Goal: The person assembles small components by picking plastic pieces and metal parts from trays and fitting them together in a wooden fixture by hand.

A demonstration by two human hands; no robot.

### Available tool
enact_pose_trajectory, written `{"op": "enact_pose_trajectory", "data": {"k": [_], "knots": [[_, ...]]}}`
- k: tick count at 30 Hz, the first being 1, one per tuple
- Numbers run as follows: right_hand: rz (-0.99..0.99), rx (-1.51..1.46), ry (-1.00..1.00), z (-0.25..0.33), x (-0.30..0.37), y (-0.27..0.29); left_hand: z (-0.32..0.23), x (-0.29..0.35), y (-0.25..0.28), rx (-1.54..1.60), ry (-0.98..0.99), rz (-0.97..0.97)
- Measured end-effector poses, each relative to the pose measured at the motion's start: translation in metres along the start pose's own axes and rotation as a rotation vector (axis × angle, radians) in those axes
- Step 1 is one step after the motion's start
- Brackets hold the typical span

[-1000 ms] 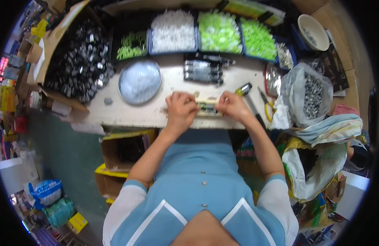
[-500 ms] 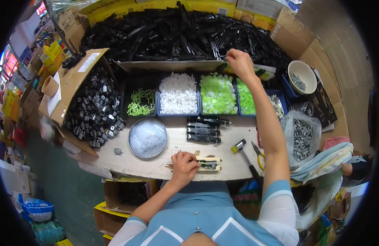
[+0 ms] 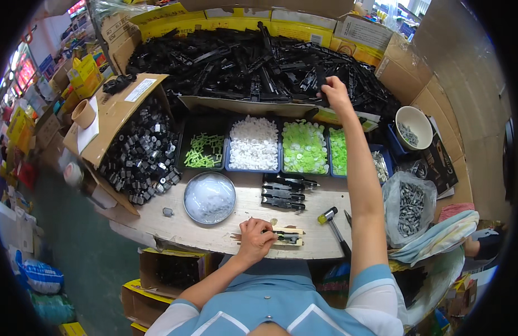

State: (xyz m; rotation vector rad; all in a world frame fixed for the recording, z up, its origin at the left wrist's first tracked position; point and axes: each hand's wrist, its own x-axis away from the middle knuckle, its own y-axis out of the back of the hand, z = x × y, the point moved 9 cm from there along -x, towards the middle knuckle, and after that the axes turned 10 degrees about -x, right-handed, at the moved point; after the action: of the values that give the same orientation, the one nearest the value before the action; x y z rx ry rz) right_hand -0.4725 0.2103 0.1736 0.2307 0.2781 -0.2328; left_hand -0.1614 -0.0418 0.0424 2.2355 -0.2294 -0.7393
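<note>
My right hand is stretched out to the far heap of long black plastic parts, its fingers closed around one black plastic part. Near the table's front edge, my left hand is closed on a dark part with green bits, which lies in a pale block-like holder. My fingers cover that part's left end. Beyond the holder, several black assembled pieces lie in a row. A hammer with a yellow-ended head rests to the right.
Trays of green pieces, white pieces and light-green discs stand behind a round dish. At left, a carton spills small motor-like metal parts. A bag of grey metal parts and a bowl sit right.
My right hand has taken hold of a black plastic part at the heap. My left hand stays at the holder. The whole view has shifted, so the table appears lower.
</note>
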Motion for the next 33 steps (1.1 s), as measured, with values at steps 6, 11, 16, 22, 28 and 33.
{"op": "enact_pose_trajectory", "data": {"k": [6, 11, 16, 22, 28, 33], "knots": [[0.091, -0.218, 0.067, 0.042, 0.062, 0.001, 0.001, 0.009, 0.005, -0.043, -0.021, -0.096], [-0.083, -0.284, 0.172, 0.024, 0.075, 0.066, -0.006, 0.013, -0.003, -0.048, -0.061, -0.105], [-0.052, -0.264, 0.198, 0.028, 0.102, 0.067, -0.001, 0.018, -0.003, -0.074, -0.035, -0.156], [-0.062, -0.344, 0.051, -0.007, 0.129, 0.065, 0.003, 0.016, -0.001, -0.040, -0.054, -0.182], [0.012, -0.025, -0.097, -0.004, 0.215, 0.027, -0.001, 0.017, 0.000, -0.048, -0.066, -0.203], [0.294, 0.365, 0.071, 0.014, 0.300, -0.007, -0.010, 0.021, -0.004, -0.053, -0.054, -0.194]]}}
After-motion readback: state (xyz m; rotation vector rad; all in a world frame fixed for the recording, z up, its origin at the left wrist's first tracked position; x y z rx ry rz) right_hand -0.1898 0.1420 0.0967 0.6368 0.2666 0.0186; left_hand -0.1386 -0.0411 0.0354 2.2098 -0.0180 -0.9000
